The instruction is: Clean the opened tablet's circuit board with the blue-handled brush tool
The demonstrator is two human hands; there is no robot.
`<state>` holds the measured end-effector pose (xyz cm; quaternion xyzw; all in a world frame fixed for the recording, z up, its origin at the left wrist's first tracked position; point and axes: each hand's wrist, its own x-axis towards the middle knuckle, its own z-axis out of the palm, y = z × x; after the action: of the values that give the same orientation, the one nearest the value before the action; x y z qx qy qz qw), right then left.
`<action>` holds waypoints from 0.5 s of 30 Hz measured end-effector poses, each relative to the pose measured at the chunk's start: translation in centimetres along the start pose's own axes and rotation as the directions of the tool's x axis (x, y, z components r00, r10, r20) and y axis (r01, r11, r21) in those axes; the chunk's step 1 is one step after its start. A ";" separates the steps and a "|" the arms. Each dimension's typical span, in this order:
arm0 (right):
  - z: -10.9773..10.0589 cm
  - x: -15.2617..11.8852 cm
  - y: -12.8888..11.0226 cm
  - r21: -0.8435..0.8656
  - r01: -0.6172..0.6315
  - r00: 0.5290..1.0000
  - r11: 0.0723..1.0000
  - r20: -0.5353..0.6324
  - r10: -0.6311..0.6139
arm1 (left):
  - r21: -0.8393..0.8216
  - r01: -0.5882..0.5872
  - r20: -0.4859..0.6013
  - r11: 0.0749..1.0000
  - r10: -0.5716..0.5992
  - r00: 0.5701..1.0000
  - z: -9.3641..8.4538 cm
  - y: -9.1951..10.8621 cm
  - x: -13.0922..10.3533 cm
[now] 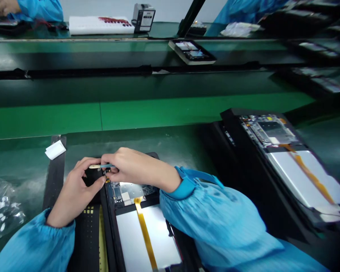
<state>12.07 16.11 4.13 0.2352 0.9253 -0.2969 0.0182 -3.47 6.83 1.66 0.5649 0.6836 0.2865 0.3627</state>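
The right hand (130, 168) pinches thin tweezers (102, 166) at the top corner of an opened tablet (138, 223) on the green bench. The left hand (79, 189) grips the tablet's upper edge, its fingertips meeting the tweezers' tip.

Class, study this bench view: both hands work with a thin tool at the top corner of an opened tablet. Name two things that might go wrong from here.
1. The thin tool, pinched by the right hand and steadied by the left hand, could slip onto the exposed circuit board.
2. The right sleeve lies close over the orange flex strip and might snag it.
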 end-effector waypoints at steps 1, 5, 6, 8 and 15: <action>0.0 0.0 -0.2 -0.020 0.001 1.000 1.000 0.007 -0.001 | 0.000 -0.003 -0.003 1.000 0.003 1.000 0.0 0.0 0.0; 0.1 0.0 -0.1 0.055 0.041 0.999 0.998 0.005 -0.041 | 0.006 -0.011 0.012 1.000 0.011 1.000 0.2 -0.2 0.1; 0.2 -0.1 0.0 0.091 0.048 0.999 0.995 0.000 -0.048 | 0.006 -0.010 0.016 1.000 0.010 1.000 0.3 -0.2 0.2; 0.5 -0.3 0.5 0.162 0.064 0.997 0.985 -0.041 -0.058 | 0.001 -0.005 0.034 1.000 0.005 0.999 0.3 -0.2 0.3; 1.3 -3.2 0.1 0.698 0.070 0.856 0.712 -0.409 0.316 | 0.043 -0.053 -0.129 0.998 0.058 0.990 -3.7 -0.9 -3.6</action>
<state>14.84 14.09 3.62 0.3568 0.6996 -0.5465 -0.2907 -6.65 3.16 3.65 0.5707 0.6955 0.3191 0.2978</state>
